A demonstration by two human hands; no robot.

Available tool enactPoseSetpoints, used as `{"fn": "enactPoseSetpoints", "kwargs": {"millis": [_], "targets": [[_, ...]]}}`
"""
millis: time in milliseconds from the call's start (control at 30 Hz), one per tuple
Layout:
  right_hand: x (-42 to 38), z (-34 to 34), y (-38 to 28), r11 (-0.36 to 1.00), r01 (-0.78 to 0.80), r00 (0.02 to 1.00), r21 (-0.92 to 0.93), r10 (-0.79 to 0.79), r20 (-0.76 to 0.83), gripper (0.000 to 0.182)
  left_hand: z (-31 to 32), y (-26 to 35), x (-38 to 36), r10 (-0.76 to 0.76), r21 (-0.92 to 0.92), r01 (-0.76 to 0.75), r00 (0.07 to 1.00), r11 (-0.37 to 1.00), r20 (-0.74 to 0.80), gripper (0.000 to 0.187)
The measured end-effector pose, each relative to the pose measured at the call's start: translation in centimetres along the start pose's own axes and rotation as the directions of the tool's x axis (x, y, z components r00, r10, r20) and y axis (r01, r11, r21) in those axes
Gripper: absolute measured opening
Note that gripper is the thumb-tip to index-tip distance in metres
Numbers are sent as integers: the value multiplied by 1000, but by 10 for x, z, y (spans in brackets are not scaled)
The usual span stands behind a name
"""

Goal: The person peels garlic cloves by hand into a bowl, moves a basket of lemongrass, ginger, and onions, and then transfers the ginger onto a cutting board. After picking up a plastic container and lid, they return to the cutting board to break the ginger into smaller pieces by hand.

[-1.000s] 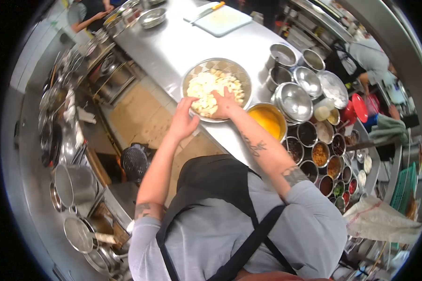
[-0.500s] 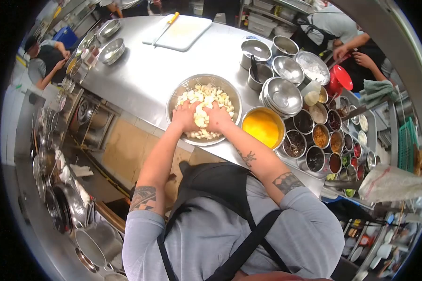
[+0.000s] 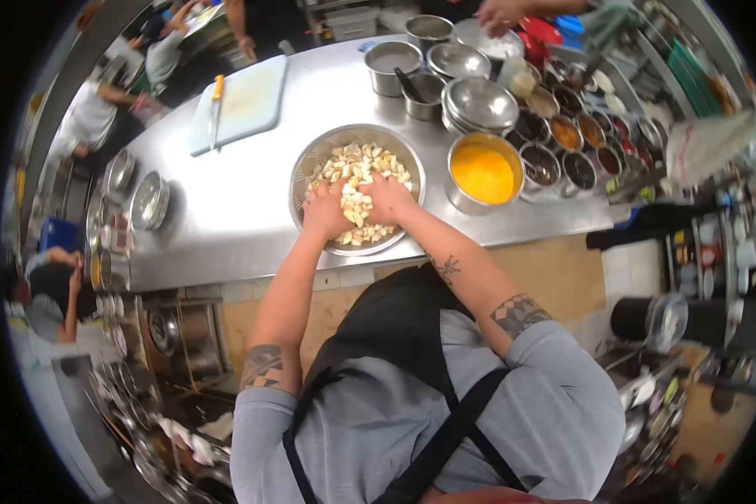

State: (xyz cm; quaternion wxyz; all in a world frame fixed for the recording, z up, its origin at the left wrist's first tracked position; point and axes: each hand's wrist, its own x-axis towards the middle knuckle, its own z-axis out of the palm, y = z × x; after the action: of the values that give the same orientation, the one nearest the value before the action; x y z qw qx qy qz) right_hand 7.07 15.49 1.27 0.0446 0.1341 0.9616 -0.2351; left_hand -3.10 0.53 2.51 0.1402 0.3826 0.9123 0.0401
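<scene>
A perforated metal colander [image 3: 300, 195] stands near the front edge of the steel table, heaped with pale cream-yellow pieces [image 3: 374, 156] that look like garlic cloves. My left hand [image 3: 326, 212] reaches into the heap on the left, fingers partly sunk among the cloves. On the right of the same heap, my right hand [image 3: 390, 200] is bent around cloves, its fingertips partly hidden. Some cloves are gathered between the two palms. Just right of the colander stands a metal pot [image 3: 459, 195] of bright yellow liquid.
A cutting board [image 3: 252, 99] with an orange-handled knife [image 3: 217, 107] lies at the back left. Stacked metal bowls [image 3: 481, 105] and several pots of ingredients crowd the right. More metal bowls [image 3: 149, 202] sit at the left end. Co-workers stand around the table; one's hand [image 3: 502, 12] reaches in from behind.
My view has turned, so the table and its contents appear rotated and the far left shows more people. Both hands stay in the colander, with the cloves between them slightly shifted.
</scene>
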Motion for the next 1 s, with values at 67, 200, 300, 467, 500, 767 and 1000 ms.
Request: {"fn": "enactPoseSetpoints", "kwargs": {"millis": [67,200,300,467,500,767,1000], "targets": [[-1,2,-2,998,-58,998,25,58,14,62,-4,0,0,13,5,-14,999,1000,37,103],[1,3,-3,997,-80,997,20,79,16,60,-3,1,2,17,-19,-16,1000,1000,20,101],[5,2,-3,995,-93,995,17,93,31,60,-8,3,1,9,-43,-8,1000,999,26,102],[4,9,-3,995,-97,995,28,98,-34,58,-2,-3,3,15,-42,-13,999,999,42,99],[5,8,-3,994,-99,993,39,102,-59,58,-3,-3,4,11,-43,-10,999,999,45,100],[9,12,-6,990,-139,990,2,139,-15,54,-5,-6,5,46,-40,-45,999,998,22,97],[16,25,3,994,-99,990,-37,95,-100,62,17,-24,13,67,-118,-73,996,990,-50,88]]}}
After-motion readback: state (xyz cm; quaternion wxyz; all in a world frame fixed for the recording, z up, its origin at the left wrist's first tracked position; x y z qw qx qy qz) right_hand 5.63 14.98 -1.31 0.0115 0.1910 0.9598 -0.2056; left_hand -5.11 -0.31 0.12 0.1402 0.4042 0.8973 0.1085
